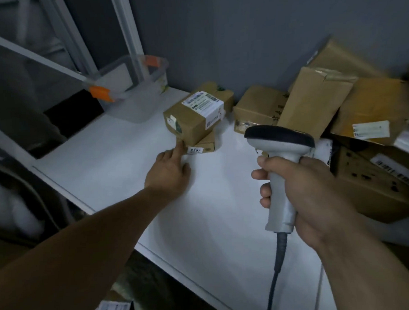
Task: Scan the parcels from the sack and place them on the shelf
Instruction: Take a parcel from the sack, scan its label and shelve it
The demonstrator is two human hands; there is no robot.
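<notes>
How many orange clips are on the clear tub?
2: one orange clip on the clear tub's near-left rim, the other clip on its far rim. More may be hidden.

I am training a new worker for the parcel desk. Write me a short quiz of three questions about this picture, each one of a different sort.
1. True or false: the right hand grips the scanner by its handle.
2. What does the index finger of the left hand touch? A) the clear bin B) the labelled parcel C) the scanner cable
3. Fill in: the labelled parcel lies on a flatter parcel whose sticker reads ____.

Key: 1 true; 2 B; 3 2207.
</notes>
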